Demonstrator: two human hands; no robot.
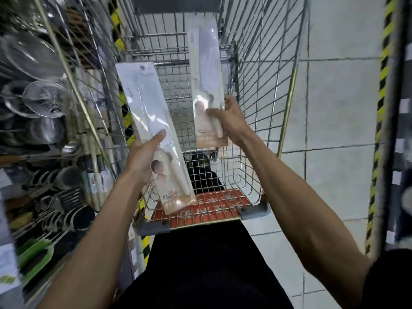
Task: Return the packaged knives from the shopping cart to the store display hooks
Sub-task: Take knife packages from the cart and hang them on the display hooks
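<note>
**A:** Which step is this?

**B:** I'd call it the carry. The left hand [142,156] grips the lower part of one knife pack [149,108], thumb across its front. The right hand [225,121] is clamped on the handle end of a second knife pack [206,72]. The hands are apart, one pack each, and both packs are raised above the shopping cart [288,108] with their hang-hole ends pointing up and away.

**A:** Anything left in the cart?

**B:** Past the red seat flap [207,206] there's a dark shape [200,166] low down, though I can't tell what it is. I see no other packs.

**A:** And the next move?

**B:** Probably a turn to the left, toward the wire display panel [89,63] behind the mesh strainers [44,99]. That side is blurred and I can't pick out the knife hooks. Each pack's top hole has to be lined up with a hook and slid on, likely one pack at a time.

**A:** What about room?

**B:** It's tight on the left, because the cart's wire wall sits just beside the display and the long packs could catch on either one. To the right there's open tiled floor [334,112] up to a striped post [381,90].
</note>
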